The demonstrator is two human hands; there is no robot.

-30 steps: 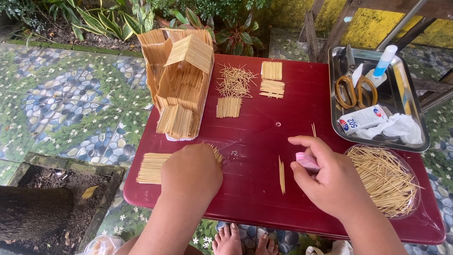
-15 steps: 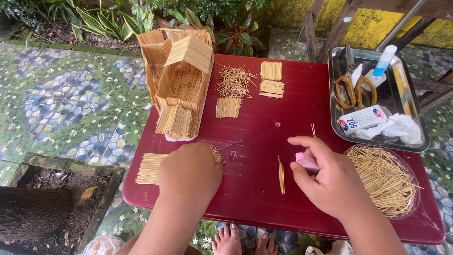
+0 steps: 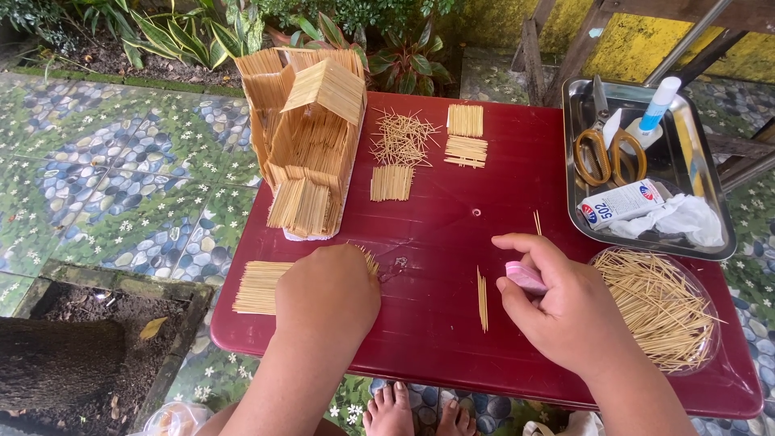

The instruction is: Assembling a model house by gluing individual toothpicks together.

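Left hand (image 3: pixel 327 297) lay curled, knuckles up, over the right end of a flat raft (image 3: pixel 262 286) of toothpicks, long axis left-right; grip hidden beneath. Right hand (image 3: pixel 565 311) pinched a pink tube (image 3: pixel 525 277). Between them lay loose sticks (image 3: pixel 482 299), pointing away, nearer the right. Glossy red table (image 3: pixel 452 234).

Toothpick house (image 3: pixel 311 145), metal tray (image 3: pixel 577 194) with scissors (image 3: pixel 601 153), glue bottle (image 3: pixel 655 109).

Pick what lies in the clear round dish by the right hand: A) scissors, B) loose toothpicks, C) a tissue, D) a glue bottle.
B: the clear round dish beside the right hand holds a heap of loose toothpicks; the other items sit in the metal tray.
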